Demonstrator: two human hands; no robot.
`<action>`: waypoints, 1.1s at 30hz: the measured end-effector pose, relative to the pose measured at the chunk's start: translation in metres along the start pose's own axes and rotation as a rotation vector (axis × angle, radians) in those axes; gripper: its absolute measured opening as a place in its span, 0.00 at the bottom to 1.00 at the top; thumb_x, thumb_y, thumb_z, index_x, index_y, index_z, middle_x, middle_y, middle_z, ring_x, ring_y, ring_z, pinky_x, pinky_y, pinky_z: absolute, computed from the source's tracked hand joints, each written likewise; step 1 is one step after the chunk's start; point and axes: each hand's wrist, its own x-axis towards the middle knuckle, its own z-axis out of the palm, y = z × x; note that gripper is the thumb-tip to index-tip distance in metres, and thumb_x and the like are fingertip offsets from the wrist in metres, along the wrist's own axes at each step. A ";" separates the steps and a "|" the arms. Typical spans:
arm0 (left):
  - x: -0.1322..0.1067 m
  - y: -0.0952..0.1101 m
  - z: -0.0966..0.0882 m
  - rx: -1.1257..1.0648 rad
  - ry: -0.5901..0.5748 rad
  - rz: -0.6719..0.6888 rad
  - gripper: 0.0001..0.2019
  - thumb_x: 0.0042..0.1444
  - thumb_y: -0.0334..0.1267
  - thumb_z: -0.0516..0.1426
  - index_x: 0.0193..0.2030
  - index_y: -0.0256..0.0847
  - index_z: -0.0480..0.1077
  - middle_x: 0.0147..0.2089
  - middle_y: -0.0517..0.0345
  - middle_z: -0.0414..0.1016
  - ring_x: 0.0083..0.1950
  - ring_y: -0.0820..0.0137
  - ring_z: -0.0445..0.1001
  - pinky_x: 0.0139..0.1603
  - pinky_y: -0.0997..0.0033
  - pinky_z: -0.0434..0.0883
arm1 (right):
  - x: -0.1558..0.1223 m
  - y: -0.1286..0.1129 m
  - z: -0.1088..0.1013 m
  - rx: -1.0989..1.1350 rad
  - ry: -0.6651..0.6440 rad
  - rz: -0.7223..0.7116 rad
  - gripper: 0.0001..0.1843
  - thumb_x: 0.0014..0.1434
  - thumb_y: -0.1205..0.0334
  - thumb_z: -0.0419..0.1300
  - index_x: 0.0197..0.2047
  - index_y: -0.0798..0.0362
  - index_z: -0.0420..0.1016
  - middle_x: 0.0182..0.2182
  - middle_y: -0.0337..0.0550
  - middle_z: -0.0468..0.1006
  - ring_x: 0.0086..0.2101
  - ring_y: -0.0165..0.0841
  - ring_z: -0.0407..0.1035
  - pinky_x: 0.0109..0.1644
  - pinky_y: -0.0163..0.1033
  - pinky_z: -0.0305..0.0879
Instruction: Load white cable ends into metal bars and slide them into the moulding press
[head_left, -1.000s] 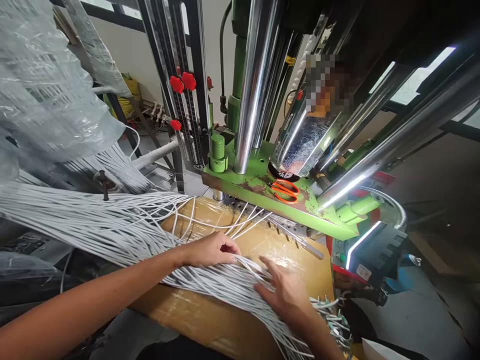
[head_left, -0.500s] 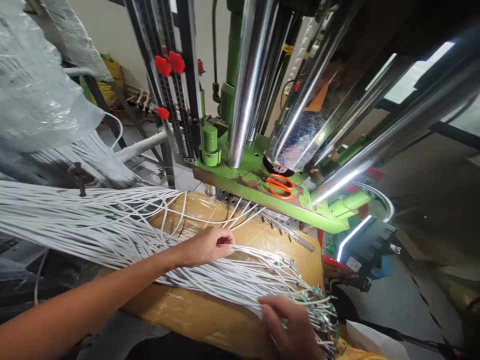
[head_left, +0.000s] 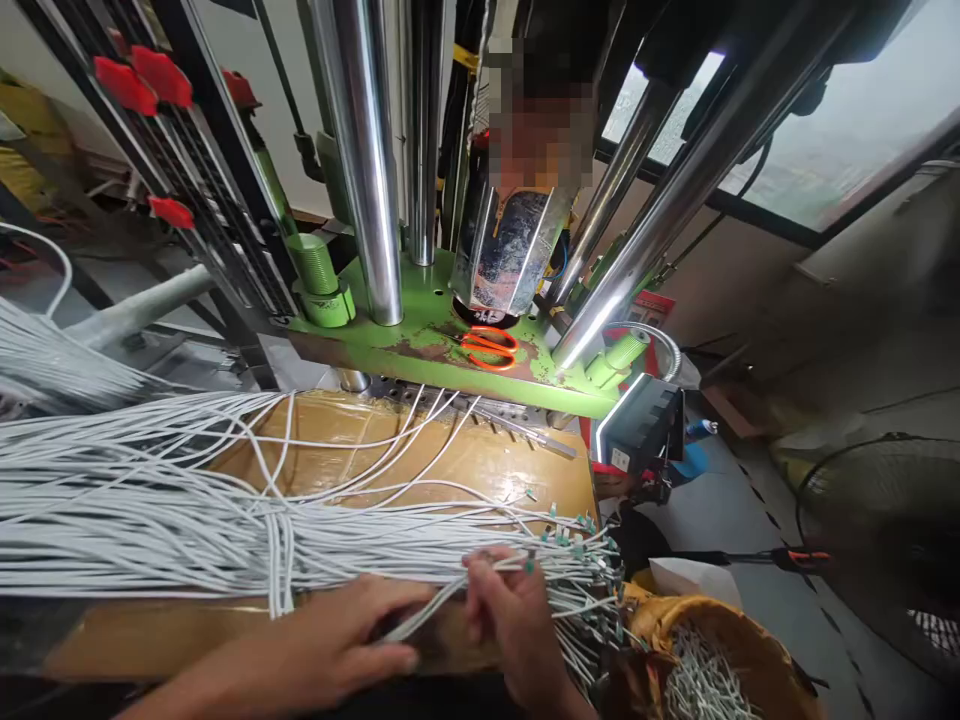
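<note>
A thick bundle of thin white cables lies across a brown taped cardboard board; their ends carry small green-tipped terminals. My left hand rests low on the board's near edge, fingers curled round a few white cables. My right hand pinches a few cable ends just left of the terminal cluster. A few single cables run up into the perforated bar under the green machine base.
A green press base with chrome columns stands behind the board; orange scissors lie on it. A yellow basket of cables sits at lower right. Black rails with red knobs rise at left. A fan stands right.
The view has swung to the right. My left hand has slid down to the board's near edge. My right hand has moved from the terminal cluster's edge up onto a few cable ends.
</note>
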 end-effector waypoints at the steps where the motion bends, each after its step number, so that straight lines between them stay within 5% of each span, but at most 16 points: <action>1: 0.006 0.001 0.012 -0.092 -0.048 -0.077 0.14 0.59 0.50 0.55 0.38 0.43 0.73 0.30 0.59 0.73 0.26 0.70 0.67 0.25 0.75 0.61 | -0.002 0.001 0.000 -0.054 -0.037 0.003 0.17 0.52 0.50 0.67 0.28 0.55 0.71 0.15 0.30 0.65 0.16 0.21 0.55 0.19 0.30 0.48; 5: 0.020 -0.001 0.041 -0.263 -0.094 -0.165 0.23 0.63 0.56 0.48 0.31 0.38 0.68 0.25 0.62 0.65 0.23 0.76 0.59 0.23 0.77 0.55 | -0.004 -0.010 -0.015 -0.042 0.050 -0.018 0.22 0.50 0.48 0.67 0.40 0.55 0.73 0.16 0.26 0.62 0.16 0.21 0.50 0.19 0.29 0.45; 8: 0.020 -0.008 0.043 -0.379 -0.151 -0.213 0.23 0.61 0.58 0.49 0.32 0.37 0.68 0.24 0.63 0.64 0.22 0.76 0.59 0.23 0.78 0.57 | -0.002 -0.022 -0.028 -0.097 0.134 -0.127 0.16 0.57 0.48 0.62 0.33 0.53 0.70 0.16 0.28 0.64 0.15 0.21 0.53 0.20 0.29 0.47; 11: 0.023 -0.011 0.040 -0.499 -0.156 -0.188 0.23 0.60 0.57 0.51 0.34 0.36 0.70 0.21 0.64 0.63 0.21 0.75 0.60 0.24 0.78 0.59 | 0.000 -0.022 -0.028 -0.346 -0.037 -0.136 0.17 0.59 0.49 0.60 0.28 0.53 0.70 0.14 0.30 0.65 0.16 0.23 0.58 0.22 0.30 0.55; 13: 0.027 -0.009 0.039 -0.543 -0.120 -0.163 0.23 0.60 0.57 0.52 0.34 0.35 0.70 0.22 0.64 0.63 0.22 0.76 0.60 0.23 0.78 0.59 | 0.002 -0.018 -0.027 -0.472 -0.073 -0.166 0.16 0.61 0.49 0.57 0.34 0.54 0.75 0.17 0.32 0.68 0.19 0.26 0.62 0.24 0.32 0.60; 15: 0.031 -0.008 0.039 -0.545 -0.084 -0.170 0.23 0.60 0.56 0.52 0.33 0.35 0.70 0.21 0.64 0.63 0.22 0.76 0.60 0.23 0.78 0.58 | 0.004 -0.016 -0.026 -0.510 0.021 -0.282 0.20 0.64 0.48 0.52 0.49 0.53 0.74 0.30 0.41 0.77 0.30 0.31 0.72 0.35 0.35 0.69; 17: 0.034 -0.006 0.039 -0.543 -0.073 -0.177 0.21 0.60 0.54 0.54 0.32 0.35 0.70 0.21 0.64 0.63 0.22 0.76 0.59 0.23 0.78 0.58 | 0.005 -0.017 -0.023 -0.528 0.058 -0.405 0.27 0.67 0.48 0.46 0.63 0.52 0.62 0.52 0.50 0.74 0.50 0.37 0.70 0.53 0.42 0.69; 20: 0.040 -0.007 0.040 -0.592 -0.019 -0.148 0.20 0.57 0.53 0.57 0.33 0.34 0.71 0.21 0.64 0.64 0.21 0.78 0.58 0.23 0.77 0.55 | 0.010 -0.024 -0.018 -0.698 -0.253 -0.442 0.27 0.69 0.51 0.43 0.68 0.48 0.54 0.65 0.45 0.60 0.63 0.37 0.56 0.66 0.47 0.56; 22: 0.044 -0.009 0.040 -0.612 0.052 -0.150 0.20 0.56 0.53 0.58 0.32 0.34 0.71 0.21 0.64 0.63 0.21 0.78 0.56 0.22 0.77 0.52 | 0.023 -0.033 -0.021 -0.827 -0.329 -0.469 0.24 0.69 0.54 0.43 0.65 0.48 0.61 0.62 0.44 0.66 0.61 0.36 0.60 0.65 0.46 0.57; 27: 0.048 -0.015 0.035 -0.668 0.173 -0.201 0.16 0.55 0.48 0.61 0.33 0.35 0.68 0.24 0.62 0.67 0.22 0.79 0.59 0.22 0.79 0.52 | 0.099 -0.062 -0.074 -1.402 0.165 -0.695 0.24 0.67 0.58 0.44 0.62 0.59 0.64 0.58 0.56 0.68 0.59 0.44 0.60 0.64 0.55 0.57; 31: 0.048 -0.017 0.029 -0.776 0.244 -0.148 0.19 0.53 0.48 0.62 0.44 0.36 0.69 0.35 0.54 0.73 0.29 0.74 0.69 0.23 0.79 0.57 | 0.142 -0.072 -0.108 -1.543 0.110 -0.643 0.23 0.64 0.63 0.44 0.58 0.60 0.68 0.53 0.58 0.72 0.54 0.47 0.64 0.59 0.57 0.59; 33: 0.048 -0.018 0.028 -0.729 0.268 -0.118 0.20 0.53 0.49 0.62 0.47 0.36 0.69 0.32 0.58 0.71 0.27 0.75 0.67 0.25 0.79 0.59 | 0.146 -0.075 -0.111 -1.578 0.081 -0.616 0.22 0.63 0.65 0.44 0.55 0.59 0.71 0.48 0.58 0.75 0.49 0.47 0.66 0.56 0.55 0.62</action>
